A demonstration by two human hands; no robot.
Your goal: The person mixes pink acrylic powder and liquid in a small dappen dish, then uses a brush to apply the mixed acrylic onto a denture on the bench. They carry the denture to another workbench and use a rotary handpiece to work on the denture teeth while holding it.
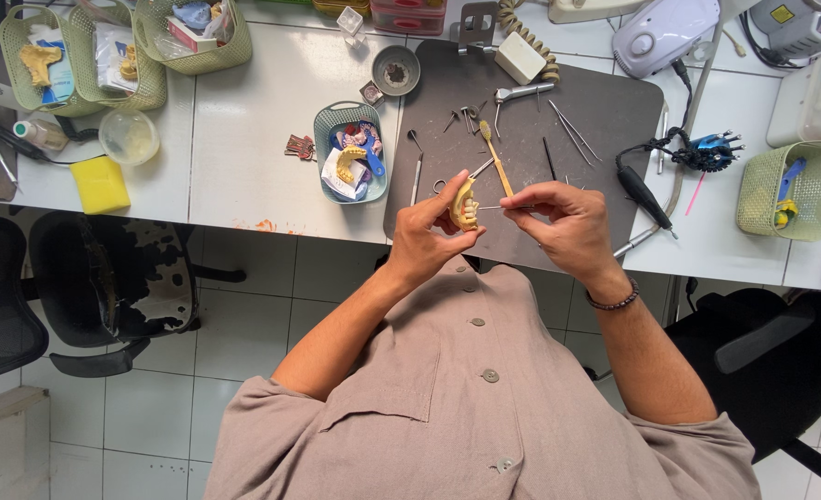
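While gripped (two hands [429, 236]): one dental cast [465, 206].

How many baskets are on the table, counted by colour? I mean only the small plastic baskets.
Light green baskets: 4, three at the far left and one at the right edge
Blue-green basket: 1, in the middle
Total: 5

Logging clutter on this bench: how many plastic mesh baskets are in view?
5. Three green ones at the top left, a teal one left of the dark mat, a green one far right.
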